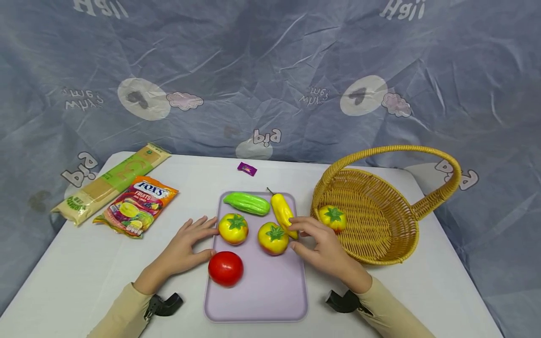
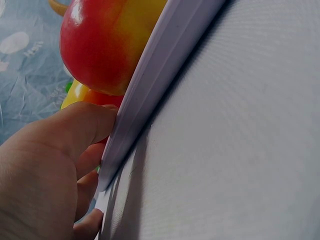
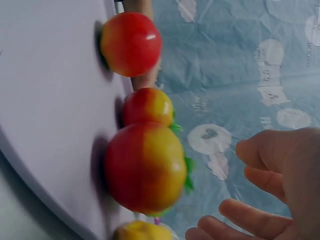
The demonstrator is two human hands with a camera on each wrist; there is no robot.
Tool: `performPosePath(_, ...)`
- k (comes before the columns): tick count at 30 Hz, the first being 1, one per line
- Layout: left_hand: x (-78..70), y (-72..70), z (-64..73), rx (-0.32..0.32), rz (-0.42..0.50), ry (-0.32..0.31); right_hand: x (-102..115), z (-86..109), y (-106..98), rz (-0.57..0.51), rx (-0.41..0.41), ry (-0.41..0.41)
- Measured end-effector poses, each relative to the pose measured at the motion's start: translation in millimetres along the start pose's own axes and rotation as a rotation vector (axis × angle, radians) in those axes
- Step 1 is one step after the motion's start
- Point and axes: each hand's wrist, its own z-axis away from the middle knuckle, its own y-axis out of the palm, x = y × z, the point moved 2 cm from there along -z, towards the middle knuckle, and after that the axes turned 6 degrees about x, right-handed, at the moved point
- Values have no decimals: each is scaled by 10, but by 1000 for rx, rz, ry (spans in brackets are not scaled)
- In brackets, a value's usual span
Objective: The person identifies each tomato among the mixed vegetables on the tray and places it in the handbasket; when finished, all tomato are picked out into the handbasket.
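Observation:
A lilac tray lies on the table with toy produce on it. My left hand is at its left edge, fingers loosely spread; in the left wrist view the thumb meets the rim. Beside that hand are a red tomato and a yellow-red tomato with a green leaf top. My right hand reaches over the right rim, its fingers loosely bent around nothing. Nearest to it are another yellow-red tomato and a long yellow pepper. Behind them lies a ribbed green cucumber-shaped vegetable.
A wicker basket with a tall handle stands right of the tray, one yellow-red tomato inside. At the left lie a Fox's candy bag and a long noodle packet. A small purple wrapped sweet is near the back edge.

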Motion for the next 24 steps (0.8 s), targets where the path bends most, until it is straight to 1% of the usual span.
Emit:
performPosePath(4,-5,12,-11,3,3,1,-29,-61,97,13,33,13)
performPosePath(6,-9,13,-16,5,5,-1,-45,-83,135,36,39,5)
performPosePath(12,-15,3,-22,4,-2,2,-91,-97,222,53,63,19)
performPosePath(15,-6,2,-20,5,-2,-1,-105,-94,254,56,80,20)
performPosePath(19,10,4,-14,6,-2,-1,-112,-96,281,59,97,2)
performPosePath(24,21,-1,-4,4,0,3,-112,-97,297,68,140,-2)
